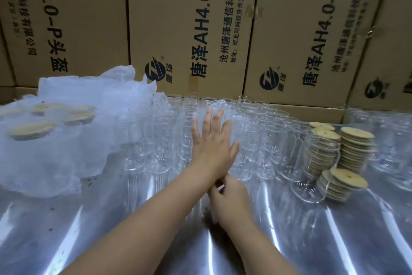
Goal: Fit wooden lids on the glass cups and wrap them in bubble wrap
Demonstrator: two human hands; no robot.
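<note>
Steel tabletop (89,230) nearest, in front of glass cups (252,141). Right hand (229,196) just short of cups, fingers curled against left wrist; cannot tell whether gripping anything. Left hand (211,147) over front rows of cups, fingers straight and spread, holding nothing. Wooden lids (354,147) in stacks just right of cups. Bubble wrap (66,152) heaped left of cups, round lids showing through it. Cardboard boxes (191,29) standing behind cups.
</note>
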